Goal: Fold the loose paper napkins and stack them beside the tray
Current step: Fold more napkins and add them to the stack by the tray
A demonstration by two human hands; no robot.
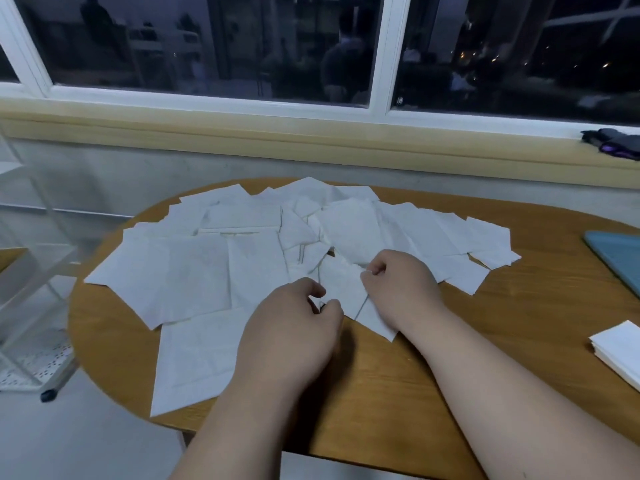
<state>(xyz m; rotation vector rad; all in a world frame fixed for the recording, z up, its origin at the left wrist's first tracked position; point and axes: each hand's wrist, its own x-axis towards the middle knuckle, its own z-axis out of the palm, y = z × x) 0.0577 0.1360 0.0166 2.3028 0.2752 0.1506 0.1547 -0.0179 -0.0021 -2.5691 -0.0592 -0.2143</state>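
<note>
Two hands are meeting near the middle of the wooden table (536, 306). The left hand (294, 327) is pinching the near corner of one napkin (341, 289) between curled thumb and forefinger. The right hand (398, 289) is gripping the napkin's right edge with its fingers curled in. That napkin is lying creased between them, and its lower part is disappearing under the right wrist.

Spreading out behind and to the left of the hands are the loose napkins (207, 265), white sheets overlapping across most of the table's far and left side. They are covering one another too much for an exact count, though well over a dozen are showing. One large sheet is hanging over the near-left rim.

Off to the right, well apart from the hands, one blue tray (620, 258) is lying at the picture's edge and is only partly showing. Nearer the person than the tray and not touching it, one stack (620, 351) of folded napkins is sitting, also cut off by the edge.

Both forearms are crossing the near part of the table and hiding the wood beneath them. One clear shelf unit (31, 289) is standing on the floor at the left. One dark bundle (613, 142) is resting on the windowsill at the far right, too dim to identify.
</note>
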